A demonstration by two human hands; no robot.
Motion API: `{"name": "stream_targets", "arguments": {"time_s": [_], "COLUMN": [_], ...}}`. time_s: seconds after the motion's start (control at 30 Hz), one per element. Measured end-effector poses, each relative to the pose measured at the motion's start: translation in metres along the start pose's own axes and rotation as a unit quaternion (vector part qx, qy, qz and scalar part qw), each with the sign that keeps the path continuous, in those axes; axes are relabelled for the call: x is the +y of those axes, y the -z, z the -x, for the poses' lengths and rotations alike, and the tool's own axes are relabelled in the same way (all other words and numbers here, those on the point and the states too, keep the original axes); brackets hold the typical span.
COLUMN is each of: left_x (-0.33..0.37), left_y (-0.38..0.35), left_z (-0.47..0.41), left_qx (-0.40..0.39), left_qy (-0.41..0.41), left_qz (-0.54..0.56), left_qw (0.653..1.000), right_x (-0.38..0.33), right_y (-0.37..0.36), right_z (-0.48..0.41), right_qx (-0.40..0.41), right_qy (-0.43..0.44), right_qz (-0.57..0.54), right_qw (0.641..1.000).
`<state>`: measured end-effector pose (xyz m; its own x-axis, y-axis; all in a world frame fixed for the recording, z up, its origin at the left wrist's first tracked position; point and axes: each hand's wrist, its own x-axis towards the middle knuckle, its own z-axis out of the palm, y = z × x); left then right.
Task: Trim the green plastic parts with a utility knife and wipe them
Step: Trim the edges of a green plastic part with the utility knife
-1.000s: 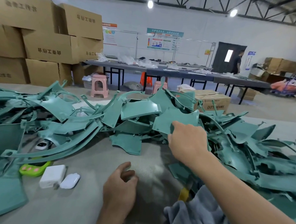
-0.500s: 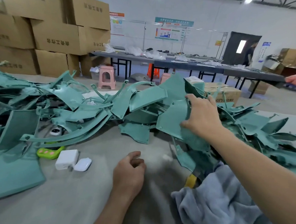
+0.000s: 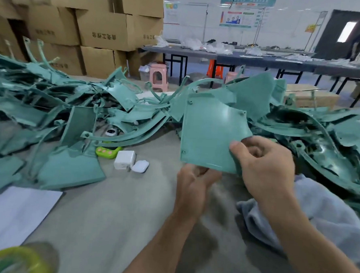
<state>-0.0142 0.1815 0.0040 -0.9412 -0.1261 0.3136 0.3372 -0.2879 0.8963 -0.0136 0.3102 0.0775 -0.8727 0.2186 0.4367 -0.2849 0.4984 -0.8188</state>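
A person at a grey counter [image 3: 110, 227] held a flat green plastic panel [image 3: 211, 134] clear of the surface, in front of a sprawling heap of green plastic parts [image 3: 105, 108]. The right hand [image 3: 263, 164] had its grip clamped on the panel's lower right corner, with the thumb on the near face and the fingers behind.

From that grip the panel rose up and to the left. Its long axis stood close to upright and its broad face was turned toward the camera. The left hand [image 3: 193, 183] sat just beneath the bottom edge with its fingers curled. We could not tell whether its grip had closed on that edge or merely touched it. We judged the left hand the nearer to the free lower edge, and so the likelier to steady the panel for the blade.

We saw no utility knife. A crumpled grey cloth [image 3: 317, 218] lay on the counter just beside the right forearm, handy for wiping. A white charger block [image 3: 124, 160] and a white rounded case [image 3: 140, 166] lay touching, left of the hands.

As for containers, the stacked brown cardboard boxes [image 3: 101, 30] behind the heap were shut, and we could not see their contents.
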Motion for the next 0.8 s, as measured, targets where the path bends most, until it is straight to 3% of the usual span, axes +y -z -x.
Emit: {"name": "stream_targets", "arguments": {"time_s": [0.13,0.27,0.4,0.47,0.57,0.67,0.73,0.8], "left_x": [0.011,0.021,0.028,0.028,0.02,0.006,-0.004,-0.011], "left_y": [-0.005,0.013,0.042,0.056,0.064,0.05,0.035,0.027], "left_z": [0.007,0.004,-0.009,-0.016,-0.022,-0.022,-0.019,-0.017], "left_qx": [0.092,0.112,0.193,0.238,0.229,0.195,0.193,0.195], "left_qy": [0.116,0.224,0.266,0.304,0.344,0.326,0.294,0.257], "left_qz": [0.178,0.272,0.34,0.33,0.142,-0.02,-0.143,-0.311], "left_qw": [0.973,0.929,0.881,0.861,0.899,0.925,0.925,0.894], "right_x": [0.021,0.025,0.035,0.043,0.055,0.047,0.039,0.035], "right_y": [-0.009,-0.004,0.015,0.021,0.022,0.009,-0.005,-0.013], "right_z": [0.018,0.032,0.027,0.027,0.035,0.054,0.066,0.071], "right_qx": [-0.048,-0.172,-0.101,-0.151,-0.206,-0.279,-0.332,-0.34], "right_qy": [-0.1,-0.04,-0.029,-0.049,-0.076,-0.064,-0.037,-0.04], "right_qz": [0.016,0.053,0.071,0.136,0.165,0.143,0.188,0.196], "right_qw": [0.994,0.983,0.992,0.978,0.962,0.947,0.924,0.919]}}
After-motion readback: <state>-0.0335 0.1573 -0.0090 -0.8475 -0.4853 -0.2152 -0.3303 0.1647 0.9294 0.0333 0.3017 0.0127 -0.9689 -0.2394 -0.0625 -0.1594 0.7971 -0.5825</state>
